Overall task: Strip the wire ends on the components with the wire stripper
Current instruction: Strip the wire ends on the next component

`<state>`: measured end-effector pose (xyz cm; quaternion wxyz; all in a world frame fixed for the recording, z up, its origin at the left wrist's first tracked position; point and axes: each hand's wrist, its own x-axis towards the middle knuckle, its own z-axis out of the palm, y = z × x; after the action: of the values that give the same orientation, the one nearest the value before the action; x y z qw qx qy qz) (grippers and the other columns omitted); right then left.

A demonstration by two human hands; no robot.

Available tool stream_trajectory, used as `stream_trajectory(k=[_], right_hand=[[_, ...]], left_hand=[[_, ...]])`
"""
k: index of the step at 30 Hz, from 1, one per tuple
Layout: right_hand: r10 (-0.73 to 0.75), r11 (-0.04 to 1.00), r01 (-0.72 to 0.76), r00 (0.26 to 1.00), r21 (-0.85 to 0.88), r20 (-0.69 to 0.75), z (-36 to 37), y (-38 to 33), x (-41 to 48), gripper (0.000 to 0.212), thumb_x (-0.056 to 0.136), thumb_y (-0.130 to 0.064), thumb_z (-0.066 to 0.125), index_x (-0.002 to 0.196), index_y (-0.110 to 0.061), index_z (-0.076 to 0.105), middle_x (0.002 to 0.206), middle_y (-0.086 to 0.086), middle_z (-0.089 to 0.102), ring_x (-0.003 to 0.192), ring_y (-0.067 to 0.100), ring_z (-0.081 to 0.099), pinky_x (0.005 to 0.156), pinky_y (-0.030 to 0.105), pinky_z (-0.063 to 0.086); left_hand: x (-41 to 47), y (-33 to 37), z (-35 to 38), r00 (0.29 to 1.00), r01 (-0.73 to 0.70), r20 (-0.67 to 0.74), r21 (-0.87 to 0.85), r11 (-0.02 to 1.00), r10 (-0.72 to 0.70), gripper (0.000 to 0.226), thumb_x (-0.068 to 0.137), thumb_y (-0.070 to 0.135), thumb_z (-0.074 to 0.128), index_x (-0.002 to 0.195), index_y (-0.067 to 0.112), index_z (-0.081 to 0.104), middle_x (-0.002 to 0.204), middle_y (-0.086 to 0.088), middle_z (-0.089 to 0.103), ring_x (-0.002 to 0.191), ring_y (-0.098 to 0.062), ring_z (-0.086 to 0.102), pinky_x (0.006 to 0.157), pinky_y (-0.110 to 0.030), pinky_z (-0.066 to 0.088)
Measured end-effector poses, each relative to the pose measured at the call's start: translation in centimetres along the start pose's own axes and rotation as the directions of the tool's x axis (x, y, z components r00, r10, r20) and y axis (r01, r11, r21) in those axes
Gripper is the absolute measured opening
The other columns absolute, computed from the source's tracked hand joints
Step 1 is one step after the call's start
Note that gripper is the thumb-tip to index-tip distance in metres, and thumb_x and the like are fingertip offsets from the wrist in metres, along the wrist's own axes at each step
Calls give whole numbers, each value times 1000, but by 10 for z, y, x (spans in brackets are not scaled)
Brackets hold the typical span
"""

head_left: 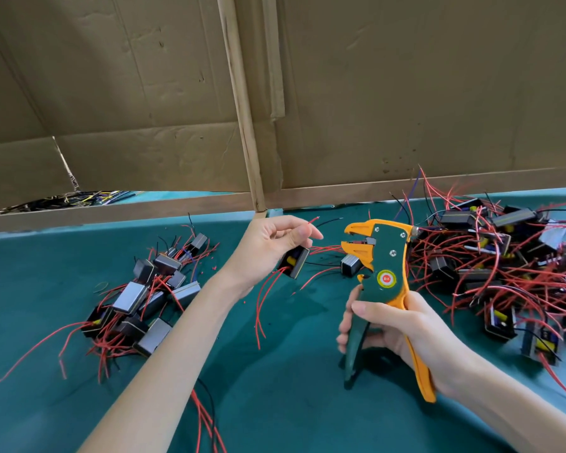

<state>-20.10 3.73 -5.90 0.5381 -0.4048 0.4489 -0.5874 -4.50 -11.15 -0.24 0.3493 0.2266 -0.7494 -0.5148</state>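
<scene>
My left hand (268, 243) pinches a red wire (312, 221) with its component (296, 263) hanging above the counter (275, 387); my right hand (402, 325) grips the wire stripper (378, 266), jaws apart. Next I'd guess: feed the wire end in.

A small assembly workshop: a green-covered surface (275, 403) heaped with boxed components (129, 297) trailing red wires (504, 282), fenced by cardboard sheets (406, 93) on a wooden frame (242, 109), a wire stripper (384, 279) in use.
</scene>
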Motion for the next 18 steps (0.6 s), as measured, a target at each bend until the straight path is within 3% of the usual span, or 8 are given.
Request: stream_trajectory(k=[2,6,9,13,18], right_hand=[[5,1000,-5,1000,-2,-3,0,1,0,29,64,-28,84,82,-9,72,80,27,67,75,46,68,71,51,57],[3,1000,-3,1000,21,-18,3,-1,-1,25,63,-26,82,80,-10,72,78,26,66,72,43,67,69,49,57],[-6,999,7,1000,40,-18,4,-5,-3,25,63,-25,81,81,-10,72,79,25,66,71,41,67,67,46,57],[-25,998,26,999,49,-19,4,-7,-4,13,72,-16,74,82,-8,72,79,25,65,71,40,67,66,45,57],[-14,997,12,1000,70,26,3,-6,-3,25,65,-21,83,83,-8,72,79,26,65,73,43,66,69,48,56]], left_hand=[[-1,1,4,1000,5,-7,-11,1000,-5,18,83,36,58,75,29,73,68,6,68,73,-7,64,61,-12,47],[-2,1,10,998,60,-8,-22,998,-60,21,85,34,59,81,20,74,69,0,57,73,-16,60,70,-34,60],[-3,4,10,991,135,10,-18,991,-135,26,97,27,50,85,23,73,71,-1,49,71,-22,64,61,-22,54],[-3,9,8,998,57,34,49,997,-58,23,98,18,51,98,19,73,78,3,61,76,-12,57,69,-24,55],[-3,18,6,999,1,54,-53,999,2,16,89,11,62,87,19,75,70,8,63,67,-7,54,66,-20,53]])
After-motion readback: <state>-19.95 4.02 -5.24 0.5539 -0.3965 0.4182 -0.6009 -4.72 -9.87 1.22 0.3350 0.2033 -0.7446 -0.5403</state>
